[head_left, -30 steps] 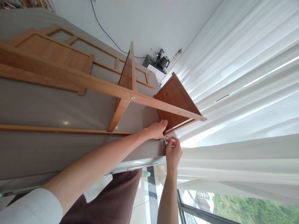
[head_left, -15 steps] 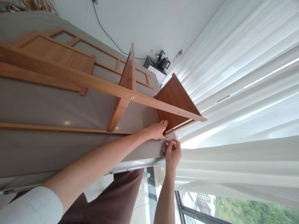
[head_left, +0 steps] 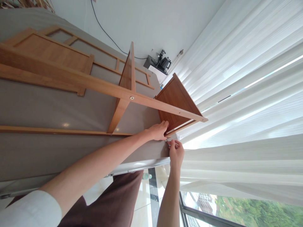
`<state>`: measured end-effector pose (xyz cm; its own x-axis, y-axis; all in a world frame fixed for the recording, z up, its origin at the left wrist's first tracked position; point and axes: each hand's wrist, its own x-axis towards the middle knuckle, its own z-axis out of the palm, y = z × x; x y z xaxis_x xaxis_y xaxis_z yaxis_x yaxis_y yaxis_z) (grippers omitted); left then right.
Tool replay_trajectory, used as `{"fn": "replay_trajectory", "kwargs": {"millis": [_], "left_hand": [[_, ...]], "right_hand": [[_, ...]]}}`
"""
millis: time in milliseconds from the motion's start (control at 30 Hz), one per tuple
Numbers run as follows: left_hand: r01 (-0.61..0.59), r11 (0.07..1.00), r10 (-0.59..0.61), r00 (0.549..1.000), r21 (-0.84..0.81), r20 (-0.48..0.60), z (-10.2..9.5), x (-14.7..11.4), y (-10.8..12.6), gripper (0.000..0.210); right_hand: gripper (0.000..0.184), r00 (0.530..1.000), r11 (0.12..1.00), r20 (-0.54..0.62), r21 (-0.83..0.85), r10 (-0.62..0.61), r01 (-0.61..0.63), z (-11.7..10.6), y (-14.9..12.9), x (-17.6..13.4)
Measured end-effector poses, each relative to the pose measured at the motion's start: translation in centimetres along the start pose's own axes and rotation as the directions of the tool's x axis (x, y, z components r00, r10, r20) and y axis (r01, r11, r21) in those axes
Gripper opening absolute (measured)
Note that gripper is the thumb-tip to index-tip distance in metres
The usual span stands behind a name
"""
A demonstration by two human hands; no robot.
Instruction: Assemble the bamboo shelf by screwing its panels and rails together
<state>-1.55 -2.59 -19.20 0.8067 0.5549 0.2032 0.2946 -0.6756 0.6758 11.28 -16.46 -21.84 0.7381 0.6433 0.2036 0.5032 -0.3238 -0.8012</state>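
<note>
A grey, smooth-topped surface [head_left: 59, 154] is stretching across the room between a pale wall [head_left: 165, 22] and long white curtains [head_left: 236, 94]. On it, a brown wooden frame is standing on edge: one long wooden rail [head_left: 59, 130] is lying along the near edge, a second long wooden rail [head_left: 99, 83] is running above it, and an upright wooden middle panel [head_left: 127, 72] is crossing between them. A reddish-brown rectangular wooden end panel [head_left: 176, 93] is standing by the right edge, its lower corner sitting close to the near right corner. The left hand [head_left: 160, 130] is grasping that lower corner, fingers curling over the panel. Just beside it, at the near right corner, the right hand [head_left: 176, 151] is pinching a small, thin object [head_left: 168, 142] between thumb and fingers; it is showing too little to identify. Towards the far edge, a flat brown wooden panel [head_left: 54, 52] and a ladder-like wooden frame [head_left: 117, 64] are lying flat. Beyond the far right corner, a black kettle [head_left: 165, 63] is standing on a small stand.
</note>
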Motion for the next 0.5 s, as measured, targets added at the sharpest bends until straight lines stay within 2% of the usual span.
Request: {"fn": "replay_trajectory", "kwargs": {"millis": [300, 500], "left_hand": [[-0.013, 1.000, 0.013, 1.000, -0.006, 0.000, 0.0, 0.0, -0.2, 0.048], [-0.006, 1.000, 0.006, 1.000, -0.002, 0.004, -0.1, -0.1, 0.0, 0.049]], "right_hand": [[0.041, 0.998, 0.998, -0.013, -0.022, -0.061, 0.061, 0.0, -0.2, -0.8], [0.039, 0.984, 0.985, -0.103, -0.117, -0.143, 0.131, 0.6, -0.5, -1.7]]}}
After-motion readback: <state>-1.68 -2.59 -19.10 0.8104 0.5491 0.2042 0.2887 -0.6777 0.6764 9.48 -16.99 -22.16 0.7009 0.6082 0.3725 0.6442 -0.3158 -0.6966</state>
